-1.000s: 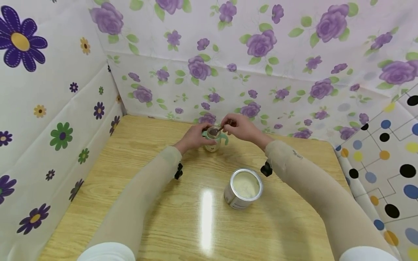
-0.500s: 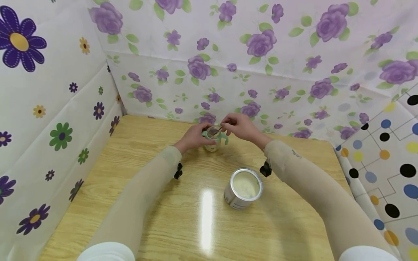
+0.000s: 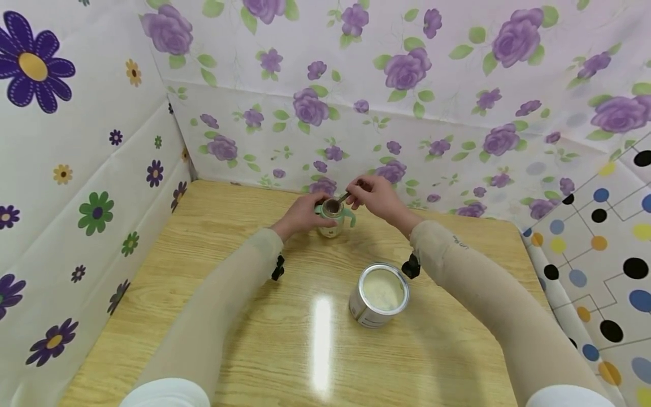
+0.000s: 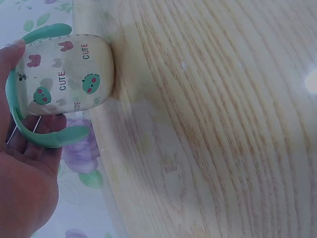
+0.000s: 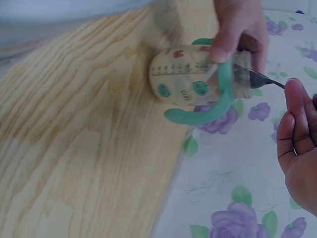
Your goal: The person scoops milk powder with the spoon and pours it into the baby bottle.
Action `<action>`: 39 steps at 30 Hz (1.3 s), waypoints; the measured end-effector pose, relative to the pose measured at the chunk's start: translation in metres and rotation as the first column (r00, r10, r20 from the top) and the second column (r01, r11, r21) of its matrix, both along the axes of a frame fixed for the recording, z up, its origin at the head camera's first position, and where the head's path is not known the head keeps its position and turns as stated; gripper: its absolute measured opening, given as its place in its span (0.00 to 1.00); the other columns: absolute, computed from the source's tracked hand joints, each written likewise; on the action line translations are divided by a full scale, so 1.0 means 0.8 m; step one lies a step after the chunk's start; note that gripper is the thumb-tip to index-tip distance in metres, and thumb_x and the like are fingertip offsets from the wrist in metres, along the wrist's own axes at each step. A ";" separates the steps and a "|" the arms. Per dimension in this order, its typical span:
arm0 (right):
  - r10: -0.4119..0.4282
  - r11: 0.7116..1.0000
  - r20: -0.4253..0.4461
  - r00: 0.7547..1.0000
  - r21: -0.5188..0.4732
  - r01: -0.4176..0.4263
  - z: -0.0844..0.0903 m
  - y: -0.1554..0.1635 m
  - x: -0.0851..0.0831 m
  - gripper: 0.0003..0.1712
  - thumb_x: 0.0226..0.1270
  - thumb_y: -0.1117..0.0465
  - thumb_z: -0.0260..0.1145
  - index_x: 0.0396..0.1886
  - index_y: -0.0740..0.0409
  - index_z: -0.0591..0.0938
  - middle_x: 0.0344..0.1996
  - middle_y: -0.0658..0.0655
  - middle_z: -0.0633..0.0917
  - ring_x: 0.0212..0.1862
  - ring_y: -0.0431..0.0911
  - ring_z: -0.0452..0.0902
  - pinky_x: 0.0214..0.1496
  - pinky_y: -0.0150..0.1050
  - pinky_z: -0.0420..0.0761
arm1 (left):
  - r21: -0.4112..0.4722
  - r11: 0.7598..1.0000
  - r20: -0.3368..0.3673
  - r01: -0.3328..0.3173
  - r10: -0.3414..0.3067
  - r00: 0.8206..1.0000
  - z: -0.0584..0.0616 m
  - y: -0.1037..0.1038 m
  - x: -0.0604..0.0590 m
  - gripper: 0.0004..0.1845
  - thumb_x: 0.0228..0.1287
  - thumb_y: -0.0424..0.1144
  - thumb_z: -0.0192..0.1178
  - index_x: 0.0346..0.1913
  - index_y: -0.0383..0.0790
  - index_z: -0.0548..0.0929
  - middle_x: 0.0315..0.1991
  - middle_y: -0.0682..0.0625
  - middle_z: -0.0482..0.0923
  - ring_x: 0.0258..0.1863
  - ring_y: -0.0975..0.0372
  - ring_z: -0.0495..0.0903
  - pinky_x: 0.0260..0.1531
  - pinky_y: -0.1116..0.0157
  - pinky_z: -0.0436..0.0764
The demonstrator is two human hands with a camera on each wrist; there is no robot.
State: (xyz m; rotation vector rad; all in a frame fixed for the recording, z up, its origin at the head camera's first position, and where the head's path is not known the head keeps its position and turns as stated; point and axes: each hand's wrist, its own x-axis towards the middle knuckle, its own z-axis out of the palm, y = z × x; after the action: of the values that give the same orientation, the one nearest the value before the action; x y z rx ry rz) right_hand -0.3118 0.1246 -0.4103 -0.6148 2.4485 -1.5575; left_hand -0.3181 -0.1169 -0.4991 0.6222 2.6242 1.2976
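Note:
A small baby bottle (image 3: 333,219) with green handles and "CUTE" prints stands near the table's far edge. My left hand (image 3: 300,216) grips it round the top and handle, also seen as the left hand (image 4: 25,163) beside the bottle (image 4: 64,74). My right hand (image 3: 373,195) pinches a metal spoon (image 3: 342,199) whose bowl dips into the bottle's mouth. In the right wrist view the spoon (image 5: 260,79) enters the bottle (image 5: 195,74), with the right hand (image 5: 299,144) on its handle. An open tin (image 3: 380,294) of pale powder stands nearer me.
The wooden table (image 3: 229,316) is walled in by flowered sheets on the left and back (image 3: 407,130) and a dotted sheet on the right (image 3: 600,237). The tin sits right of the middle, between my forearms.
My right hand has shifted slightly, tilting the spoon in the bottle's mouth. The left hand and bottle stay put.

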 end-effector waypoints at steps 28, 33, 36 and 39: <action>-0.051 0.754 0.335 0.941 -0.605 0.256 0.017 0.095 0.059 0.13 0.87 0.60 0.58 0.50 0.65 0.84 0.31 0.53 0.90 0.31 0.42 0.84 0.42 0.31 0.86 | 0.003 1.000 0.038 0.009 -0.010 0.999 0.000 0.005 0.002 0.36 0.62 0.49 0.81 0.70 0.44 0.78 0.59 0.49 0.82 0.56 0.56 0.81 0.60 0.54 0.81; 0.010 0.719 0.377 0.926 -0.647 0.256 0.011 0.141 0.110 0.14 0.88 0.60 0.55 0.49 0.63 0.85 0.31 0.52 0.90 0.34 0.41 0.85 0.43 0.32 0.85 | -0.021 1.000 0.039 0.009 -0.008 0.999 0.000 0.005 0.001 0.38 0.61 0.50 0.81 0.71 0.45 0.77 0.60 0.49 0.82 0.58 0.55 0.80 0.62 0.53 0.80; 0.017 0.746 0.354 0.935 -0.627 0.224 0.006 0.160 0.148 0.15 0.89 0.61 0.55 0.48 0.61 0.87 0.31 0.52 0.90 0.34 0.41 0.85 0.43 0.32 0.85 | -0.027 1.000 0.038 0.011 -0.010 0.999 0.003 0.003 0.001 0.38 0.61 0.49 0.81 0.71 0.44 0.77 0.60 0.48 0.82 0.59 0.55 0.80 0.63 0.53 0.79; 0.027 0.777 0.306 0.952 -0.606 0.172 0.000 0.176 0.181 0.16 0.89 0.62 0.54 0.48 0.60 0.88 0.33 0.51 0.90 0.35 0.41 0.86 0.43 0.33 0.86 | -0.032 0.999 0.038 0.017 -0.016 0.999 0.008 0.002 0.001 0.37 0.61 0.47 0.81 0.70 0.43 0.77 0.60 0.47 0.82 0.59 0.54 0.80 0.64 0.52 0.79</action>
State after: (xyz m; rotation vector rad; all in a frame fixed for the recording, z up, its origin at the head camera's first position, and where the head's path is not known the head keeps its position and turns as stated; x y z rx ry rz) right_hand -0.1667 0.2654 -0.4099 -0.3232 1.7173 -2.3247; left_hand -0.3175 -0.1156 -0.4924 0.6067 2.5987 1.2467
